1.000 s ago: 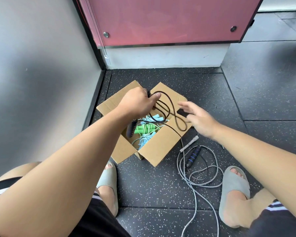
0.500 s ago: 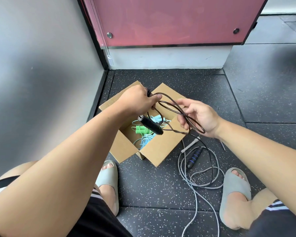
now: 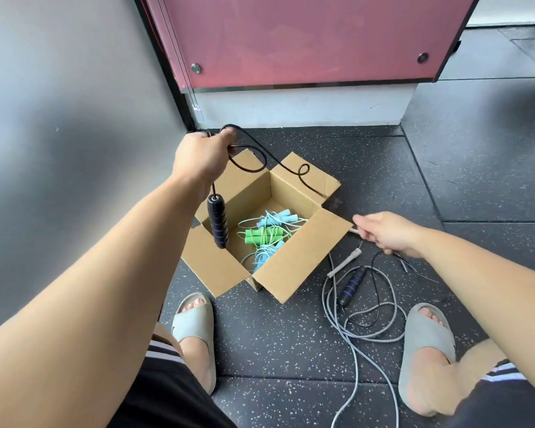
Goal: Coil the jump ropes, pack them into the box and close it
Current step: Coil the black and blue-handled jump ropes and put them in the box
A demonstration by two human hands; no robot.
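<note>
An open cardboard box (image 3: 294,261) sits on the floor with a coiled light-blue jump rope (image 3: 272,219) and a green jump rope (image 3: 261,234) inside. My left hand (image 3: 203,152) is raised over the box's far left corner, closed on loops of the black jump rope (image 3: 303,171). One black, blue-striped handle (image 3: 217,220) dangles from it over the box. The cord trails across the far flap toward my right hand (image 3: 386,231), whose fingers are curled low beside the box's right flap, apparently on that cord. The other black handle (image 3: 351,285) lies on the floor.
A loose grey jump rope (image 3: 331,307) with a pale handle (image 3: 345,264) sprawls right of the box, tangled with the black cord. My sandalled feet (image 3: 195,322) (image 3: 426,341) flank it. A grey wall stands left and a pink panel (image 3: 291,41) behind the box.
My left hand rose and moved farther away, so the black handle now hangs straight down. My right hand swung right and down beside the box, drawing the loops out into a long strand.
</note>
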